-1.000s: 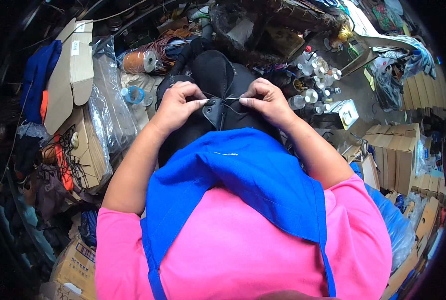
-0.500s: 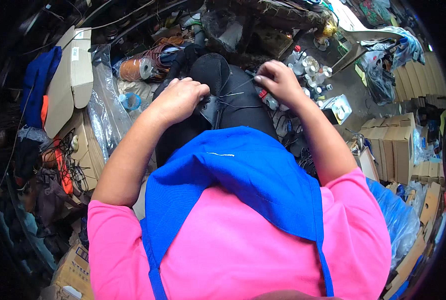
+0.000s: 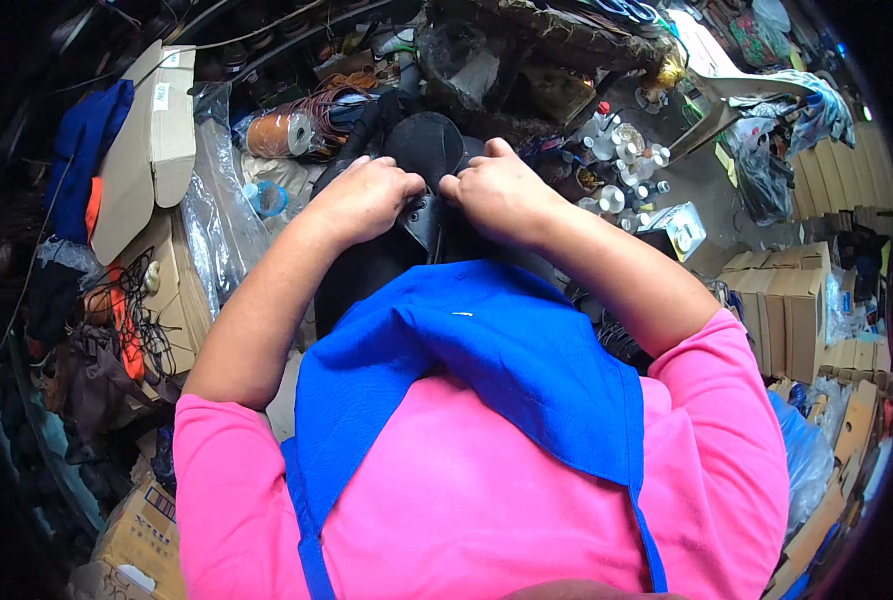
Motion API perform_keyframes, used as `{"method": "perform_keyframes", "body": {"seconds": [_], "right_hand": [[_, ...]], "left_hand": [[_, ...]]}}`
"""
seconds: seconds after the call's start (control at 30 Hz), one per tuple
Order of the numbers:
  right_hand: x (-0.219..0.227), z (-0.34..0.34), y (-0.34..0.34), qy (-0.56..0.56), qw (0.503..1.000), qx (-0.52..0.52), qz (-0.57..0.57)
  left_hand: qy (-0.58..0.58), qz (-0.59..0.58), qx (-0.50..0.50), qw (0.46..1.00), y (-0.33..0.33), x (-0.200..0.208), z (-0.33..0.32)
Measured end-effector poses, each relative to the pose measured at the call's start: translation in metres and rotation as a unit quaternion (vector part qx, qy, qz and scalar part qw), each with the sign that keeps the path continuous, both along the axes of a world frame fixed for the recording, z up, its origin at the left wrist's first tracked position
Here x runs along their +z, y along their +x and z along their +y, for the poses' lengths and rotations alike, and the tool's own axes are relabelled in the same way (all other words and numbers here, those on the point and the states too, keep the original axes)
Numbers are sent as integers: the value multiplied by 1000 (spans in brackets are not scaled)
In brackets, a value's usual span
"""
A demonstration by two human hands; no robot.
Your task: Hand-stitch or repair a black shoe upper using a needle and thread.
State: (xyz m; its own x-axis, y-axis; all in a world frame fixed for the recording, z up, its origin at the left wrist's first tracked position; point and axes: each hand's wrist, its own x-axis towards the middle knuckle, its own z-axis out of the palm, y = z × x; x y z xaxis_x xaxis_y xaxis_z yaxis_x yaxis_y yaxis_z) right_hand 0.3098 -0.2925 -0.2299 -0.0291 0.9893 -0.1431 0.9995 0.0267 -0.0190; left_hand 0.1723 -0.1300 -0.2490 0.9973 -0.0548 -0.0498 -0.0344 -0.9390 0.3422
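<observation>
A black shoe with metal eyelets lies on my lap, its rounded black end pointing away from me. My left hand is closed on its left edge, thumb and fingers pinched beside the eyelets. Close by on the opposite side, my right hand is closed too, fingertips pressed together at the shoe's right edge. Whatever those fingertips hold is hidden. A blue apron covers my lap just below the shoe, with a short white thread on it.
On the left are a spool of orange cord, clear plastic sheeting and a cardboard box. Several bottles and a metal can stand to the right on the floor. Stacked cardboard boxes line the far right.
My right hand has come in leftward from beside the bottles to the shoe. The thin thread stretched toward it no longer shows. My left hand has stayed at the shoe.
</observation>
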Motion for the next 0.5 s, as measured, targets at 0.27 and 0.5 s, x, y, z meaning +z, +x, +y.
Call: {"method": "perform_keyframes", "body": {"seconds": [0.27,0.5], "right_hand": [[-33,-41,50,70,994,-12,86],[-26,-110,107,178,669,-390,607]], "left_hand": [[26,-12,103,994,-69,3,66],[-360,-73,356,859,-166,66,130]]}}
